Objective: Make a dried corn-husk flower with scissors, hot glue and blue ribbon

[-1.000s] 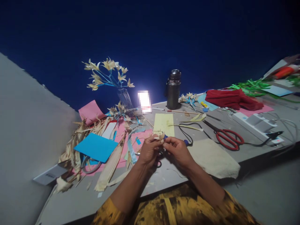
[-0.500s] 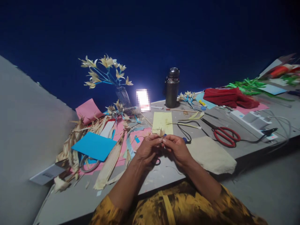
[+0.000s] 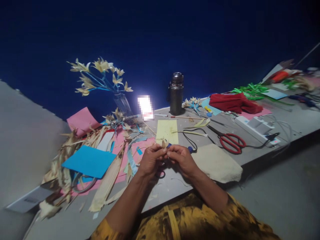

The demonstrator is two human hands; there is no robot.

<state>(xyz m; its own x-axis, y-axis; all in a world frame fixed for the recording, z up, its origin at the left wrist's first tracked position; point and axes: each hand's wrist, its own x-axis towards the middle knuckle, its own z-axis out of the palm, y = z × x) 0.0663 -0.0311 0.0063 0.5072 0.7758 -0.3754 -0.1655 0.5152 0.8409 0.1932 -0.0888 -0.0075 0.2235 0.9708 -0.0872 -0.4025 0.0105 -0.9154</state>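
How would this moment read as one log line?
left grip: holds pale petal-like piece | right grip: close beside, contents unclear | beyond: yellow paper | right side: red-handled scissors

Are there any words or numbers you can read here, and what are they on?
No text can be read.
White flat thing, lower left: dark marking, too blurred to read.
Bright patch, at the back: pixelated, unreadable.
Small yellow thing: too small to tell.
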